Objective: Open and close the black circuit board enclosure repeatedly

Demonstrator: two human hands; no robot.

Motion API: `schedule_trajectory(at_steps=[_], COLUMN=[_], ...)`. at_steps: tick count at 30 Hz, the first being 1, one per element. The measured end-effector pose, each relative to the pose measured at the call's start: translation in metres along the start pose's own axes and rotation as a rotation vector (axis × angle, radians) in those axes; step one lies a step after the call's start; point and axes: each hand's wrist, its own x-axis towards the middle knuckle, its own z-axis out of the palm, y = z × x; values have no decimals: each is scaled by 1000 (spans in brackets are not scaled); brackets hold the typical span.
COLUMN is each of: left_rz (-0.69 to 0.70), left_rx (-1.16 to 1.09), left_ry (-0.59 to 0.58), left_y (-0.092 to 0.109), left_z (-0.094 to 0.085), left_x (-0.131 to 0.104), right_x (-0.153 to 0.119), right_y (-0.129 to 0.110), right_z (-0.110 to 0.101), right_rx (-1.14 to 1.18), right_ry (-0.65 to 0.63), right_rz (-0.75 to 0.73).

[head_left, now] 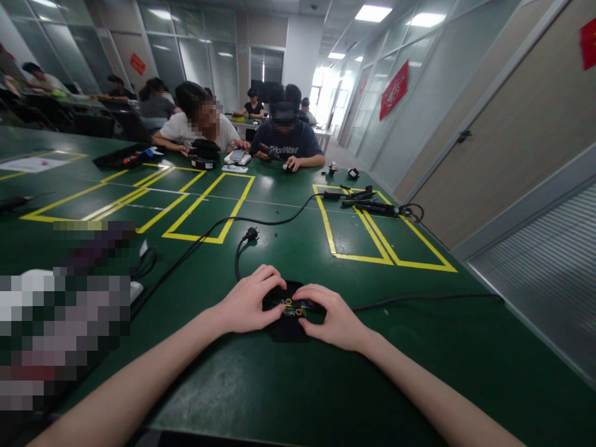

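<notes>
A small circuit board [293,312] with yellow ring-shaped coils sits low in the centre, between my two hands. My left hand [251,301] pinches its left side, with the thumb near me and the fingers at the far edge. On the right side, my right hand [333,316] is curled round it with thumb and fingertips. Black casing [289,334] shows beneath and behind the board; how the parts join is hidden by my fingers. A black cable ending in a plug [252,233] lies just beyond my left hand.
Yellow tape rectangles mark the green table [279,397]. A long black cable [242,218] crosses it towards a folded black stand [377,202] at the right. A black tray [123,155] lies at far left. Two people sit opposite, one handling a small object. A blurred patch covers the near left.
</notes>
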Motion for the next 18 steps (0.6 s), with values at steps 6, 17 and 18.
schedule_trajectory(at_steps=[6, 17, 18], left_rz=[-37, -45, -44], left_rx=[57, 43, 38], left_ry=[-147, -167, -163], left_y=[-10, -10, -11], left_z=[-10, -2, -2], left_x=[0, 1, 1], right_x=[-1, -1, -1], right_y=[1, 5, 4], right_z=[-1, 6, 6], right_rx=[-122, -177, -176], right_ry=[-1, 30, 36], right_rz=[-30, 26, 21])
